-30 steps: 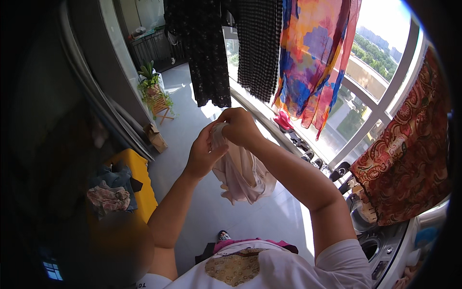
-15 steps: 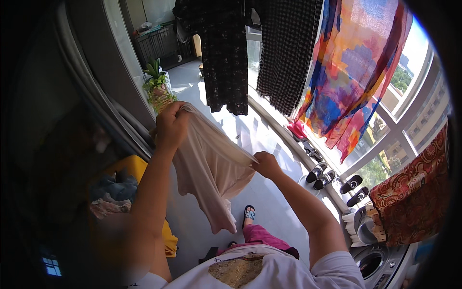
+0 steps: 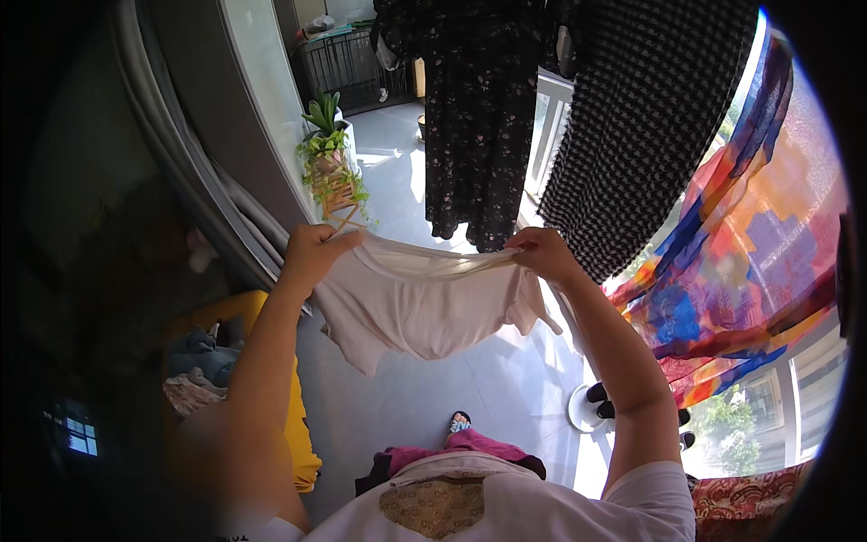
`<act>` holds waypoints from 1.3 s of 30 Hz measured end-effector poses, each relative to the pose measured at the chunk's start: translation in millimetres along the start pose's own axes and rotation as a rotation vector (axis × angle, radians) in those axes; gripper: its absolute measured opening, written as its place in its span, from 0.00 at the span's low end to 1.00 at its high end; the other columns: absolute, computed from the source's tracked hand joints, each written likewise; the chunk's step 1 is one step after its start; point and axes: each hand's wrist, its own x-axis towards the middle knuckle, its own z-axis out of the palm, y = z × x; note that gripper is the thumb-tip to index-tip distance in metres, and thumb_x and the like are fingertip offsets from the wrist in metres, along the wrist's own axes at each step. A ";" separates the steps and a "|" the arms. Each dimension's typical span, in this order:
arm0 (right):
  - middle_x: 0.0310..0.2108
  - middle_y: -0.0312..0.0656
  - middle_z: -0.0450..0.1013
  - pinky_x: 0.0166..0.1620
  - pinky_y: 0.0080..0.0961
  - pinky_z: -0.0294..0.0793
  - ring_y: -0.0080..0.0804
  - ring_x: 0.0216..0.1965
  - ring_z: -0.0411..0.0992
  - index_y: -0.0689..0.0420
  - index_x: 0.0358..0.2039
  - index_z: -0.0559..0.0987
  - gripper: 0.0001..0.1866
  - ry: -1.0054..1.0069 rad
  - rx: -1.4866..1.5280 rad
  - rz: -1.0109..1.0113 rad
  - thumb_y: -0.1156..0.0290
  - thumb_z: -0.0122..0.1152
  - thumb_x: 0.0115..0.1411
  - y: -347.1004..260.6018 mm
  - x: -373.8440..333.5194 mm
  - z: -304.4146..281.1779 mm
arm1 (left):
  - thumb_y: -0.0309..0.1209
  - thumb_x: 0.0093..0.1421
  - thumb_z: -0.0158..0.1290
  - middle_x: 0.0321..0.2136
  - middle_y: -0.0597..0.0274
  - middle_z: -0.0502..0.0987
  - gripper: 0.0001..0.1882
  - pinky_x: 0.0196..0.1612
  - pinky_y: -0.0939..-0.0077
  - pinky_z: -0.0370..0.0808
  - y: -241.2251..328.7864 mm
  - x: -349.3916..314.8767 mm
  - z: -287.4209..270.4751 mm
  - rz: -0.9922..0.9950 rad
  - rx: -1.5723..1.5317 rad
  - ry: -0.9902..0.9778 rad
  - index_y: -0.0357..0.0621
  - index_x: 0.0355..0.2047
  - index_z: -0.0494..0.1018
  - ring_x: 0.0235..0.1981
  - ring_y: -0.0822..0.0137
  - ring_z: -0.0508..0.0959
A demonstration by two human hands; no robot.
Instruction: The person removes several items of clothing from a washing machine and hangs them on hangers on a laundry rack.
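A pale pinkish-white garment [image 3: 424,312], which looks like a thin top, hangs stretched between my hands at chest height in front of me. My left hand [image 3: 316,257] is closed on its upper left corner, thumb lying along the edge. At the upper right corner my right hand [image 3: 548,256] pinches the cloth. The top edge runs nearly level between them and sags slightly in the middle; the lower part falls in loose folds above the floor.
On the left, a yellow basket [image 3: 293,415] holds several crumpled clothes. A black floral garment [image 3: 479,126], a black-and-white checked cloth [image 3: 641,117] and a multicoloured sheer scarf [image 3: 750,244] hang ahead and right. Potted plants [image 3: 330,172] stand by the left wall; a red patterned cloth [image 3: 750,501] hangs lower right.
My right hand has risen and moved outward, levelling and spreading the garment's top edge. My left hand has dropped a little. The view has turned, so the hanging laundry appears farther right.
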 end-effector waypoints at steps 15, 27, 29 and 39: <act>0.32 0.55 0.73 0.42 0.38 0.71 0.49 0.36 0.73 0.57 0.39 0.74 0.12 0.034 -0.764 -0.007 0.68 0.49 0.57 -1.5 31.9 31.6 | 0.38 0.55 0.55 0.24 0.57 0.78 0.17 0.34 0.75 0.71 -38.3 92.4 78.1 0.066 0.238 -0.446 0.32 0.27 0.76 0.28 0.70 0.76; 0.30 0.38 0.73 0.38 0.20 0.73 0.22 0.31 0.71 0.63 0.39 0.73 0.09 0.702 0.339 -0.341 0.74 0.47 0.62 -120.4 30.2 -79.3 | 0.33 0.56 0.56 0.20 0.76 0.69 0.10 0.26 0.88 0.60 91.9 172.4 -1.2 0.379 -0.766 -0.209 0.37 0.30 0.75 0.22 0.84 0.62; 0.30 0.38 0.73 0.38 0.19 0.72 0.22 0.31 0.71 0.63 0.39 0.73 0.09 0.754 0.184 -0.381 0.73 0.47 0.61 -134.8 22.4 -90.5 | 0.33 0.56 0.56 0.20 0.77 0.69 0.09 0.25 0.88 0.60 103.4 181.0 -16.0 0.451 -0.653 -0.173 0.37 0.30 0.76 0.21 0.84 0.62; 0.26 0.34 0.73 0.35 0.15 0.68 0.17 0.29 0.69 0.61 0.35 0.75 0.08 0.936 -0.102 -0.695 0.70 0.51 0.61 -237.4 -19.4 -107.8 | 0.32 0.58 0.55 0.20 0.77 0.69 0.09 0.28 0.88 0.62 211.8 163.6 -61.5 0.803 -0.609 -0.089 0.38 0.29 0.75 0.23 0.85 0.63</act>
